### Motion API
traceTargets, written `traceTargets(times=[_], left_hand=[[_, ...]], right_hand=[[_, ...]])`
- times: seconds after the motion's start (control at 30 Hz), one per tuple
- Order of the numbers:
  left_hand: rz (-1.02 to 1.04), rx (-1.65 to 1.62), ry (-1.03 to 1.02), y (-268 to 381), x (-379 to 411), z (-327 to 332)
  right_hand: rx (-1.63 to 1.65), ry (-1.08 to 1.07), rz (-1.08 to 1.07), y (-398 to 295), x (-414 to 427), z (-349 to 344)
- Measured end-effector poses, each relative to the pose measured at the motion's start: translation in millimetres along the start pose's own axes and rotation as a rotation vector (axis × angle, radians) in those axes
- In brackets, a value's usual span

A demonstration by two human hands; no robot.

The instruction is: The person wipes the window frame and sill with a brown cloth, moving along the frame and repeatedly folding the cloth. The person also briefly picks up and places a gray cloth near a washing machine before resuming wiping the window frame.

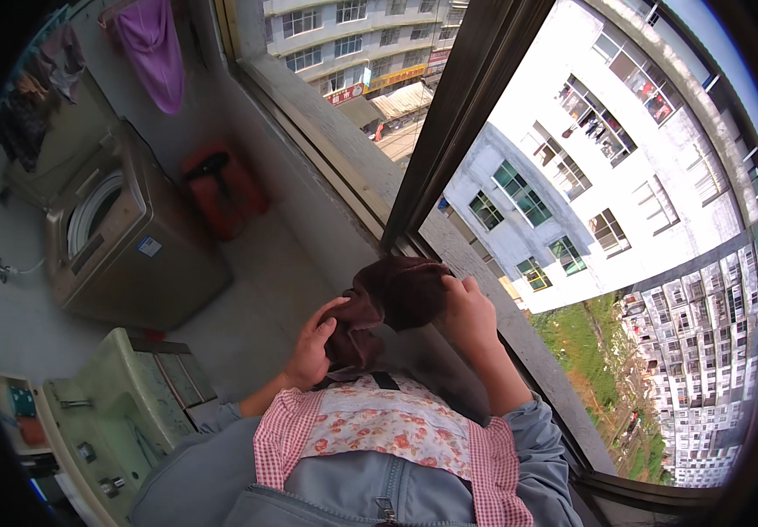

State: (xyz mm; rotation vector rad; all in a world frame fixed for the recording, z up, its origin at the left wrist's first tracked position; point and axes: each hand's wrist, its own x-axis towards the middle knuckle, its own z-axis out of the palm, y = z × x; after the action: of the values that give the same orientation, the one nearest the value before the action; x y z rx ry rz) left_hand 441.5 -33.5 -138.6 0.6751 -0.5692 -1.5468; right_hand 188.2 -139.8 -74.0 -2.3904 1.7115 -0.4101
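A dark brown cloth [412, 296] hangs bunched in front of my chest, beside the window sill. My right hand [472, 315] grips its upper right edge, close to the window frame. With thumb and fingers my left hand [316, 346] holds the cloth's left side. Its lower part drops past the bib of a floral apron [385, 421] and is partly hidden there.
Right of me runs a dark window frame [464, 112] along a concrete sill [346, 132], with buildings outside far below. A top-loading washing machine [148, 244] stands open at left, near a red stool [237, 204], a pale green sink [108, 375] and a hanging purple cloth [153, 53].
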Motion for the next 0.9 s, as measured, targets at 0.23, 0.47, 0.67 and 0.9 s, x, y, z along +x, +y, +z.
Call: traceTargets(times=[0.23,0.47,0.67,0.9], left_hand=[[0.006,0.078,-0.050,2,-2,-1],[0.089,0.334,-0.154,1,4,3],[-0.202,-0.013,-0.178,13,4,31],[-0.138,0.281,-0.155,24,-5,38]], right_hand=[[-0.114,-0.121,0.123,33,-56,-35],[-0.128,-0.090,0.159,16,-33,-18],[-0.104,-0.083,0.074,-20,57,21],[-0.106,-0.213,-0.062,10,50,-12]])
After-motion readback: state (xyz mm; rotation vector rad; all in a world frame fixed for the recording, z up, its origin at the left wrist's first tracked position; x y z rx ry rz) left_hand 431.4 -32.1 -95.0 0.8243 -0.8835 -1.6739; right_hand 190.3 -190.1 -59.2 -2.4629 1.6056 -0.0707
